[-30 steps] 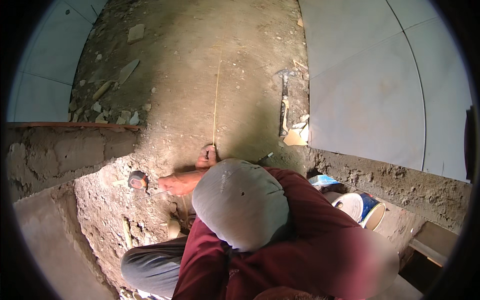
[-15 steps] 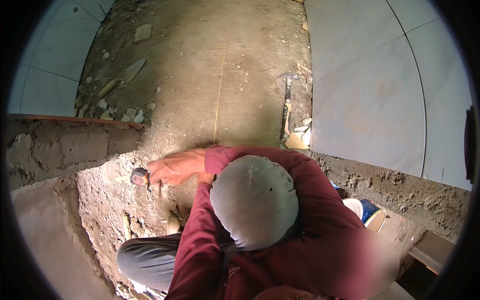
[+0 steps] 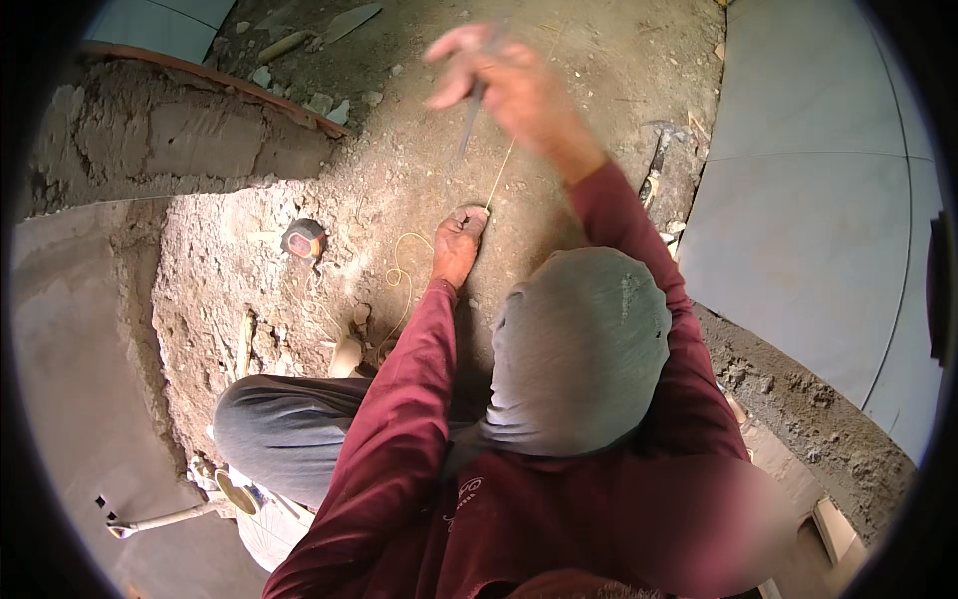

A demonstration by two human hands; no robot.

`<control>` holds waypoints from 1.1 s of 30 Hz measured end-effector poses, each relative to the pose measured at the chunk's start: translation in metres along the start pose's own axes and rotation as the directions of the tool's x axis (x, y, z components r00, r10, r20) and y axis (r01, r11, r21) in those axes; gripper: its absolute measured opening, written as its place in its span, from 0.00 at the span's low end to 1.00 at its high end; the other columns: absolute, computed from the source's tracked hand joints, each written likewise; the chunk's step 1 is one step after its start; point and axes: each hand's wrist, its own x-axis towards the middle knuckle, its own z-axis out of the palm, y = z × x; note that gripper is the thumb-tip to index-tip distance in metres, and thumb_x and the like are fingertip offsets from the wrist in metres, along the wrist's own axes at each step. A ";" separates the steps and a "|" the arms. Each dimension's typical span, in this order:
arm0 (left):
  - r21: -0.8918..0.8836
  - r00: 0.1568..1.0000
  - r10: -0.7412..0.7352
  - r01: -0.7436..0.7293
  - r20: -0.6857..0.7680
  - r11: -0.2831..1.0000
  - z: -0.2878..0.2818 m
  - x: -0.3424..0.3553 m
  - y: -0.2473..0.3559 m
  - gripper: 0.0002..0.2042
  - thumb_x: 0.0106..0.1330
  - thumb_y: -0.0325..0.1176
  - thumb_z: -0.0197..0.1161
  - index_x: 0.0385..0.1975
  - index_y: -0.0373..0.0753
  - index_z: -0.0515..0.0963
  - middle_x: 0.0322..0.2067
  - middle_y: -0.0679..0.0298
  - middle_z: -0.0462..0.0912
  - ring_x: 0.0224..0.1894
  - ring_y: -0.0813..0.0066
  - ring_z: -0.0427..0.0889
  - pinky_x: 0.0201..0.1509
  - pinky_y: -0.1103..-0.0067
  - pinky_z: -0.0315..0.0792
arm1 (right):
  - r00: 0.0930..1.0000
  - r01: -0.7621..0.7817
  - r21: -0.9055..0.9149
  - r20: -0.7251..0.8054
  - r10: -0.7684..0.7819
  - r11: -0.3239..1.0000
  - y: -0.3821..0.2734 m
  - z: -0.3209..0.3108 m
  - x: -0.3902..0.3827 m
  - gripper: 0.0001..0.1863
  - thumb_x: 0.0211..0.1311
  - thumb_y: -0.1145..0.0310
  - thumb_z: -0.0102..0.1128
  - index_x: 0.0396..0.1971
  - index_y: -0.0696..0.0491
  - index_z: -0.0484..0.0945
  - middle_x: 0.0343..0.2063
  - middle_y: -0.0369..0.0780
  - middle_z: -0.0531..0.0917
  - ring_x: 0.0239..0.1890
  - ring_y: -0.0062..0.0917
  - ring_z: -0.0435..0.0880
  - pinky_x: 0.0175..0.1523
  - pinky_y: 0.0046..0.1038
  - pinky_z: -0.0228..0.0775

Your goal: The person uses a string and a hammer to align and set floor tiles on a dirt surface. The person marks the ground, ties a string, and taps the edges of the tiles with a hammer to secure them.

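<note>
A thin yellow string [image 3: 502, 172] ran in a straight line over the dirt floor [image 3: 399, 130], its near end meeting the fingertips of the left hand [image 3: 459, 243]. That hand rested low at the ground, fingers curled and thumb pressed in, pinching the string; the taut length led away beyond it, toward the floor's far edge. A slack yellow cord [image 3: 397, 275] looped on the ground just left of the same hand and trailed back toward the knees.

The right hand [image 3: 514, 85] was farther out, crossing above the taut string and covering part of it. Motion blurred it: the fingers looked partly spread around a slender dark rod [image 3: 467, 130], which pointed down toward the floor, though the exact grip and the kind of tool could not be told.

Left of the left hand, well apart from it, a black and orange tape measure [image 3: 303, 239] sat on the rough ground, near the end corner of a broken masonry wall [image 3: 200, 130]. A claw hammer [image 3: 656, 165] lay along the floor's right edge, beside large pale tiles [image 3: 798, 220]. Nearest the body were maroon sleeves [image 3: 399, 409] and grey trousers [image 3: 579, 349], the bent knees on either side of the left forearm.
</note>
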 end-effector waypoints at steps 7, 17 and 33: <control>-0.021 0.999 0.030 -0.030 -0.021 0.999 0.009 0.002 0.008 0.12 0.71 0.37 0.62 0.42 0.33 0.82 0.29 0.72 0.80 0.33 0.83 0.74 0.40 0.82 0.69 | 0.973 -0.117 -0.895 -0.015 0.232 0.430 0.073 -0.113 -0.067 0.20 0.66 0.51 0.64 0.48 0.49 0.85 0.44 0.40 0.84 0.49 0.38 0.83 0.53 0.41 0.74; -0.048 0.994 -0.024 0.018 -0.111 0.999 0.000 0.001 0.007 0.11 0.71 0.37 0.62 0.41 0.34 0.83 0.24 0.74 0.75 0.26 0.86 0.68 0.31 0.84 0.63 | 0.948 -0.100 -0.886 0.053 0.313 0.453 0.133 -0.080 -0.110 0.16 0.62 0.54 0.66 0.43 0.48 0.86 0.37 0.41 0.80 0.44 0.41 0.83 0.48 0.42 0.74; 0.556 0.790 0.600 -0.443 -0.130 0.704 0.018 0.052 0.054 0.28 0.66 0.34 0.66 0.65 0.35 0.71 0.65 0.44 0.71 0.69 0.53 0.70 0.70 0.70 0.64 | 0.961 -0.235 -0.719 -0.071 0.267 0.654 0.122 -0.076 -0.104 0.15 0.64 0.54 0.65 0.35 0.52 0.85 0.37 0.43 0.80 0.40 0.45 0.82 0.45 0.42 0.73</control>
